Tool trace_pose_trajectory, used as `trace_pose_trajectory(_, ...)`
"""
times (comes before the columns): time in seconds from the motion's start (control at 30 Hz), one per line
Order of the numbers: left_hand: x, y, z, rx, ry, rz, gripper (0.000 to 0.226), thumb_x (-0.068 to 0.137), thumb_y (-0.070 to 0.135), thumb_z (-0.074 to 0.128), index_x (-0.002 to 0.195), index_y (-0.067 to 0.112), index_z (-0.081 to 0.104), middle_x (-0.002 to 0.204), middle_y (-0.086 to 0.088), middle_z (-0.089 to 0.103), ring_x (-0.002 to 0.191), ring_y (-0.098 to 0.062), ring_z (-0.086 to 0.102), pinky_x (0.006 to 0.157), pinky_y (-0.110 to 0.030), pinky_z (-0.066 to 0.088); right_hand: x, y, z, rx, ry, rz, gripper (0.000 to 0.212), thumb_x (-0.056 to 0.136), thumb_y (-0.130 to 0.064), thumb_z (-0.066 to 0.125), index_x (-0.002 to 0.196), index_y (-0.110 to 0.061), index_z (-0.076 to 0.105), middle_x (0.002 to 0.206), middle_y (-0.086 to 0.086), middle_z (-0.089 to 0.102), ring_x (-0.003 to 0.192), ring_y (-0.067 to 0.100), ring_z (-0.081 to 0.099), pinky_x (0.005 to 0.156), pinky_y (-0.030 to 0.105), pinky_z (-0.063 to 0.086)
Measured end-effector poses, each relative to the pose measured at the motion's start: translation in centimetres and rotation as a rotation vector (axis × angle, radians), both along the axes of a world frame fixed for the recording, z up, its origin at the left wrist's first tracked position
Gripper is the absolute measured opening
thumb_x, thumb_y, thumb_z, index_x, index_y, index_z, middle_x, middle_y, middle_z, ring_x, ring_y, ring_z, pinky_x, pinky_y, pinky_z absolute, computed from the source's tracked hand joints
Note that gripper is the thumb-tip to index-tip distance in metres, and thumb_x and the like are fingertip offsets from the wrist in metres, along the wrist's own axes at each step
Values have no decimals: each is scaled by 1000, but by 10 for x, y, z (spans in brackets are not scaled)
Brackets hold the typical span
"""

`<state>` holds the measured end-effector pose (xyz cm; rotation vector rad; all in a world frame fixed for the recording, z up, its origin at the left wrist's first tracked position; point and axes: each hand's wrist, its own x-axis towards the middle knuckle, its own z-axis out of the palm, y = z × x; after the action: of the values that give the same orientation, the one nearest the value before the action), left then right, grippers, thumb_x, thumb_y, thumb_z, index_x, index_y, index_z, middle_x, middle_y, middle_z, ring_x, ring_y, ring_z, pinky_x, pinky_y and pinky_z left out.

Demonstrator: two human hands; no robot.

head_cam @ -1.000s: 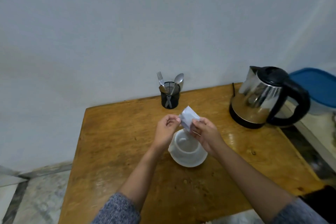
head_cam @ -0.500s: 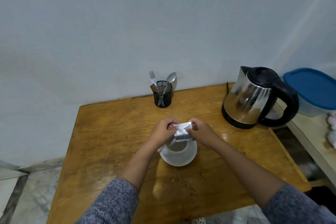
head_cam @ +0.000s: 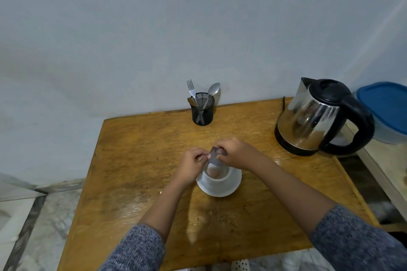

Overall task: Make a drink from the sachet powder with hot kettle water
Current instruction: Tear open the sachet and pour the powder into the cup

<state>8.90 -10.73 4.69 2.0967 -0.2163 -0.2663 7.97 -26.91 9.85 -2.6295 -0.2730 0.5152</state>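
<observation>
A white cup [head_cam: 217, 179] stands on a white saucer [head_cam: 233, 187] in the middle of the wooden table [head_cam: 136, 156]. Just above the cup's mouth I hold a small silvery sachet [head_cam: 214, 158], tipped downward into the cup. My left hand [head_cam: 191, 166] pinches its left edge and my right hand [head_cam: 236, 153] grips its top from the right. A steel kettle [head_cam: 308, 123] with a black handle and lid sits on its base at the table's right rear. The sachet's contents are hidden.
A black mesh holder [head_cam: 202, 109] with a fork and spoons stands at the back edge by the wall. A blue-lidded container [head_cam: 387, 112] rests on a ledge right of the kettle. Tiled floor lies to the left of the table.
The sachet went from raised and upright, to level between both hands, to tipped down into the cup. My view has shifted so the scene sits further right.
</observation>
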Motion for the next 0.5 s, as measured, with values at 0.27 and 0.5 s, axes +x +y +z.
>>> trace_pose_trajectory(0.27,-8,2,-8,-97,-6,74,11,80,8,67,88,4,73,79,4,61,77,-8,57,72,-19,46,4,6,1,-188,47,16,36,89,-23,57,58,-27,37,67,-6,43,77,19,50,62,30,36)
trace_pose_trajectory(0.5,-7,3,-13,-97,-10,60,10,79,9,68,86,7,74,81,9,61,79,-2,57,70,-8,44,5,10,5,-344,-35,75,40,89,-27,55,57,-21,34,64,-5,36,75,19,47,65,30,37)
